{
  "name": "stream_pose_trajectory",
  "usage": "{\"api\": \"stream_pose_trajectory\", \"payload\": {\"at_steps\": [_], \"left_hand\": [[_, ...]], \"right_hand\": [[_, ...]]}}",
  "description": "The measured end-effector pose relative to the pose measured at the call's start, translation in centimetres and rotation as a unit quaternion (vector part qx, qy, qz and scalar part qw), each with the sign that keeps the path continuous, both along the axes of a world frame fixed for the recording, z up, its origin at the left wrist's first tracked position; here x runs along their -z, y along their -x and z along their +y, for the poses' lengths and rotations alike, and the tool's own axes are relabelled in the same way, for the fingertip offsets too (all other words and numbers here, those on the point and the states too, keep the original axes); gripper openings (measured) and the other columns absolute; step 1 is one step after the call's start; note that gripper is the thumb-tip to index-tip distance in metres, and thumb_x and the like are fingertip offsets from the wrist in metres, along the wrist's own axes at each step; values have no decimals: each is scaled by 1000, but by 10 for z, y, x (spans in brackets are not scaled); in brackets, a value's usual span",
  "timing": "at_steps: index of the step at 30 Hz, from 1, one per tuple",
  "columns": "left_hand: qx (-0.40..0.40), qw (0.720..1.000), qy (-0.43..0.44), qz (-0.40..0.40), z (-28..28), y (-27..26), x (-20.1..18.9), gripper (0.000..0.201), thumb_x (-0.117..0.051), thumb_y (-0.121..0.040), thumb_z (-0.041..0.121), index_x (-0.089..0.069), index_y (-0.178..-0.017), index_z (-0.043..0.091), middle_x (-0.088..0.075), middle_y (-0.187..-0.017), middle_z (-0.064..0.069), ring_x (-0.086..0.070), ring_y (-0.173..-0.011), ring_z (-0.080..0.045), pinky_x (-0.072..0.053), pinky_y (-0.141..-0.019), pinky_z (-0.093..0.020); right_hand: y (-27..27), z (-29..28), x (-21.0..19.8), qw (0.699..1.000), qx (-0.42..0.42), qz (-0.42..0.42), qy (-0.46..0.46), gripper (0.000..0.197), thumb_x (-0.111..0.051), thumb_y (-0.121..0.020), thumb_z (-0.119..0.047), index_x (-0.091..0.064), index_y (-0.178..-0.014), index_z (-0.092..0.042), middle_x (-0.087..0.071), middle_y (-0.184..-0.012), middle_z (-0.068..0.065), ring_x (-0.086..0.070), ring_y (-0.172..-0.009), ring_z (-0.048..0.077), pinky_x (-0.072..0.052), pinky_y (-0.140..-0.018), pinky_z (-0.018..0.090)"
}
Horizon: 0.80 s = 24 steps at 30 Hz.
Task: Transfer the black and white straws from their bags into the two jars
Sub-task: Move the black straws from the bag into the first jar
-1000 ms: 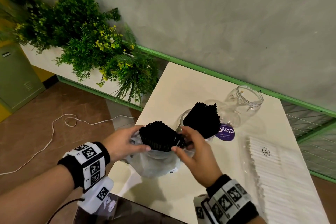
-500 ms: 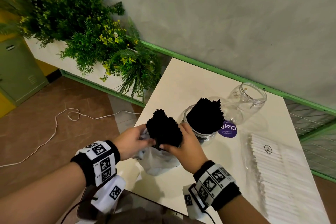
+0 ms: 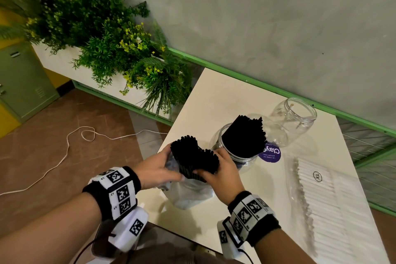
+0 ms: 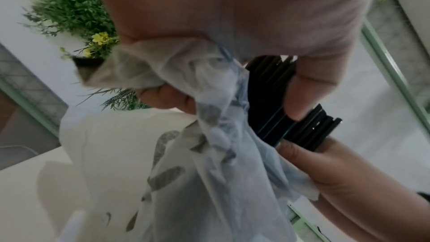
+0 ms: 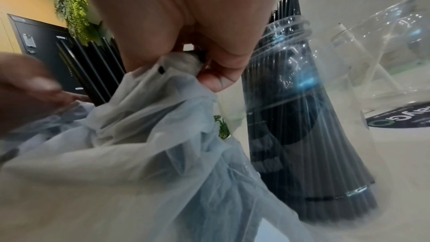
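A bundle of black straws stands half out of a thin translucent bag near the table's front left corner. My left hand grips the bag's bunched rim, and its thumb presses on the straws. My right hand holds the bundle from the other side, its fingers curled round it. Just behind stands a clear jar full of black straws. A second clear jar tilts behind that with one white straw inside. The white straws' clear bag lies flat at the right.
A round purple sticker lies on the white table between the jars and the white straws. A grey wall with a green rail runs behind the table. A planter of green plants and a white cable are on the floor to the left.
My hands have come closer together and gathered the fanned black straws into a tighter, more upright bundle above the bag.
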State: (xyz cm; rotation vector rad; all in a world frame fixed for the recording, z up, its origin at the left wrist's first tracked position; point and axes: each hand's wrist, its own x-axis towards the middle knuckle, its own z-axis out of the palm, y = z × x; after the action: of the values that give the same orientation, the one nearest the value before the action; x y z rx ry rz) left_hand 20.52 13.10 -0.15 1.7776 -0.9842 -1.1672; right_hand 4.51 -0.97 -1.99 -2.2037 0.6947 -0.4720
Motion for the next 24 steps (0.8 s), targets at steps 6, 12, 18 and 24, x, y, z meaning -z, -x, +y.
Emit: {"api": "stream_pose_trajectory", "payload": {"at_steps": [6, 12, 18, 24], "left_hand": [[-21, 988, -10, -151, -8, 5, -5, 97, -77, -53, 66, -36, -133, 28, -57, -103, 18, -56, -94, -2, -43, -71, -9], [-52, 985, -5, -165, -11, 9, -9, 93, -72, -54, 71, -41, -130, 28, -56, -97, 21, -55, -88, -1, -40, -63, -9], [-71, 977, -12, -199, -12, 2, -10, 87, -72, -58, 70, -42, -129, 29, -57, -102, 18, -57, -95, -6, -45, -74, -22], [-58, 976, -20, -211, -13, 0, -13, 85, -76, -60, 63, -40, -128, 28, -57, -98, 17, -56, -91, -6, -40, -68, -20]], "right_hand": [[-3, 1, 2, 999, -26, 1, 29, 19, -77, -72, -16, -60, -80, -17, -43, -97, -4, -48, -82, 1, -35, -74, 7], [-5, 1, 4, 997, -43, -17, 60, 21, -73, -74, -23, -62, -88, -11, -40, -106, -3, -46, -89, 9, -37, -78, 8], [-5, 0, -11, 993, 2, -80, 82, 29, -68, -76, -40, -59, -84, -14, -44, -106, -3, -47, -96, 15, -40, -86, 21], [2, 9, -62, 975, 8, -208, -81, 13, -65, -84, -22, -57, -93, -17, -62, -94, 1, -59, -95, 17, -45, -87, 23]]}}
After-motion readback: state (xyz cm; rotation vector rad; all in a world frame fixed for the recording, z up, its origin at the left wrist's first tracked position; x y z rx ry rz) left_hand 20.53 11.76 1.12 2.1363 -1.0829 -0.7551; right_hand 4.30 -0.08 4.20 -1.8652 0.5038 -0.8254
